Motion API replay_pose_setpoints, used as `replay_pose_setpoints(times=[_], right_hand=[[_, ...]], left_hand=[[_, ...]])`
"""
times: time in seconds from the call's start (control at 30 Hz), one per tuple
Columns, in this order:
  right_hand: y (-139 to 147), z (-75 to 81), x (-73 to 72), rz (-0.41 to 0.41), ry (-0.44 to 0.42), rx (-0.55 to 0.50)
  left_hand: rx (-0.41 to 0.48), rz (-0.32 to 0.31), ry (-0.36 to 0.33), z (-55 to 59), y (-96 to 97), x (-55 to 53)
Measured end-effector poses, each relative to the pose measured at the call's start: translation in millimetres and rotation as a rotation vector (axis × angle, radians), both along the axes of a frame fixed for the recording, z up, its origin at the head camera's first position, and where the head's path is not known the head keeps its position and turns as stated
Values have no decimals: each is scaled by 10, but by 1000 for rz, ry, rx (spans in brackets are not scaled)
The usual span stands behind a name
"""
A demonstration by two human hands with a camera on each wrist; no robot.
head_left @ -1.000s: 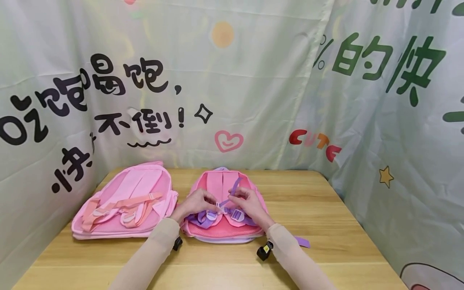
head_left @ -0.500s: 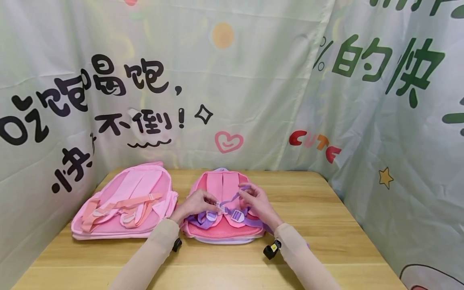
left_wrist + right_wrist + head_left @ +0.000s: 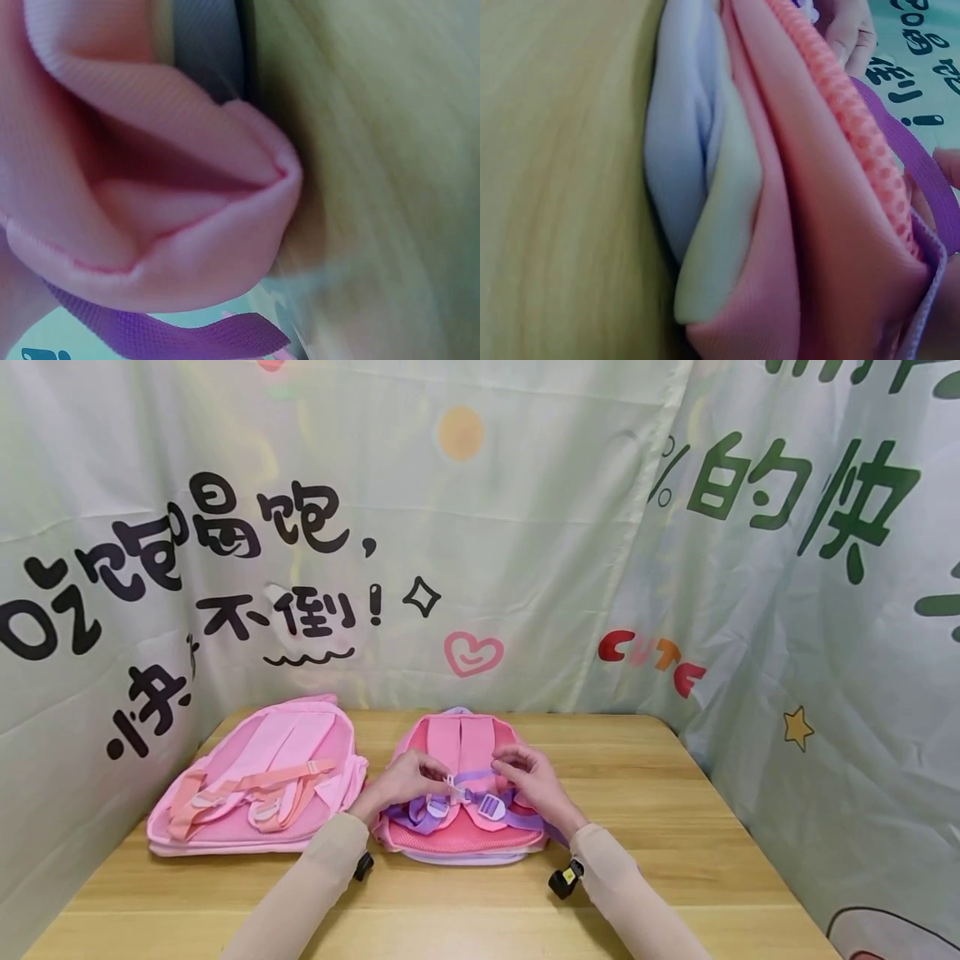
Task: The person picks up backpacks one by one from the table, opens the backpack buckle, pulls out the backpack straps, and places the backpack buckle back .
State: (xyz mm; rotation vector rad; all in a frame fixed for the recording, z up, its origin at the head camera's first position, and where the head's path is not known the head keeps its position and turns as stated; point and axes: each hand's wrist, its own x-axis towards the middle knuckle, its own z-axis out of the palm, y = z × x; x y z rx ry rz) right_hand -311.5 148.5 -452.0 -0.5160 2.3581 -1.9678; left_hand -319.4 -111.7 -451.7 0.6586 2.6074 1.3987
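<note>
A pink backpack with purple straps (image 3: 460,743) lies with its strap side up in the middle of the table in the head view. My left hand (image 3: 407,783) pinches a pale plastic buckle (image 3: 457,791) at the middle of its straps. Between that buckle and my right hand (image 3: 534,779) runs a thin purple strap (image 3: 474,774), its end pinched in my right fingertips. A second white buckle (image 3: 492,807) sits on the right strap. In the left wrist view, a pink side pocket (image 3: 202,240) fills the foreground. Purple webbing (image 3: 907,142) crosses near my right fingers in the right wrist view.
A lighter pink backpack with orange straps (image 3: 258,777) lies to the left, close to my left forearm. Both rest on a wooden table (image 3: 637,793). Printed cloth walls (image 3: 525,568) stand behind and at the sides.
My right hand has moved right and slightly down, drawing the purple strap from a raised slant to nearly level. My left hand has stayed at the buckle.
</note>
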Motion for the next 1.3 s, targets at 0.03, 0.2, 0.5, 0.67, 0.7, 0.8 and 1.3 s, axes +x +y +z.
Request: replay_pose_setpoints(times=[0.03, 0.2, 0.5, 0.67, 0.7, 0.8, 1.3], right_hand=[[-2, -9, 3, 8, 25, 45], [-35, -38, 23, 39, 202, 280], [-119, -29, 36, 42, 466, 620], [-172, 10, 37, 41, 479, 688], [-183, 17, 34, 43, 476, 690], [-216, 20, 18, 57, 448, 665], [-301, -62, -44, 111, 322, 406]], left_hand=[[3, 1, -1, 0, 2, 0], [11, -4, 21, 5, 27, 4], [31, -46, 40, -19, 104, 18], [2, -49, 66, -1, 152, 25], [1, -49, 69, 2, 160, 26], [3, -48, 78, 2, 180, 23], [35, -57, 108, -24, 224, -30]])
